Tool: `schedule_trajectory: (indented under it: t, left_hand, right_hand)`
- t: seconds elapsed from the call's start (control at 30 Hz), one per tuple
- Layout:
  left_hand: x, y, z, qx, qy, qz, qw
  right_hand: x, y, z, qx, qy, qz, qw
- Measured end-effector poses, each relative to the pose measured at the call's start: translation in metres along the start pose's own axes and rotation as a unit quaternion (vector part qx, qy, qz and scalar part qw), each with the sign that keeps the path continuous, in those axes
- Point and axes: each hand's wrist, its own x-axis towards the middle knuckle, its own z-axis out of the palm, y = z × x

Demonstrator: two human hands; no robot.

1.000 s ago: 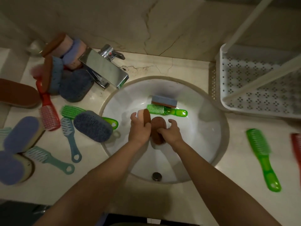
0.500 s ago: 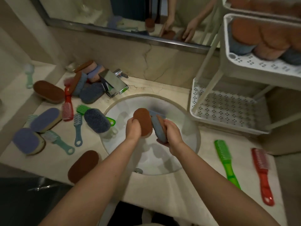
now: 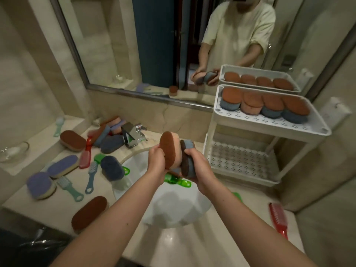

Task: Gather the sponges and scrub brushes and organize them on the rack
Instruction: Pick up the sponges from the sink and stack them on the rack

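My left hand (image 3: 157,158) grips a brown-topped pink sponge (image 3: 169,149), held upright above the sink (image 3: 173,209). My right hand (image 3: 198,170) grips a brown-and-blue sponge (image 3: 187,160) pressed against it. The white two-tier rack (image 3: 269,130) stands to the right; its top shelf carries a row of several brown-topped sponges (image 3: 264,105), its lower shelf (image 3: 240,160) is bare. A green brush (image 3: 177,182) lies in the sink under my hands. Sponges and brushes are scattered on the counter at left (image 3: 63,166).
A chrome faucet (image 3: 133,135) sits behind the sink with a pile of sponges (image 3: 107,135) beside it. A red brush (image 3: 278,218) lies at the right counter edge, a brown sponge (image 3: 89,212) at the front left. A glass dish (image 3: 13,151) rests on the left ledge. A mirror fills the wall.
Both hands lifted their sponges out of the sink basin and up toward the rack. My head tilted up, bringing the mirror and the rack's top shelf into view.
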Motion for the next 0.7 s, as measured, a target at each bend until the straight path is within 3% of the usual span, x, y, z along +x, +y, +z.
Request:
schedule_trajectory:
  t: [0.23, 0.37, 0.7]
  left_hand:
    - [-0.032, 0.034, 0.046, -0.015, -0.038, 0.073, 0.997]
    - [-0.047, 0.053, 0.072, -0.003, -0.115, 0.088, 0.989]
    - [-0.072, 0.092, 0.144, 0.055, -0.217, 0.178, 0.958]
  right_hand:
    - [-0.024, -0.052, -0.021, 0.02, -0.002, -0.067, 0.998]
    - [-0.035, -0.082, -0.037, 0.019, -0.007, -0.115, 0.993]
    - [-0.05, -0.153, -0.093, -0.059, 0.045, -0.244, 0.967]
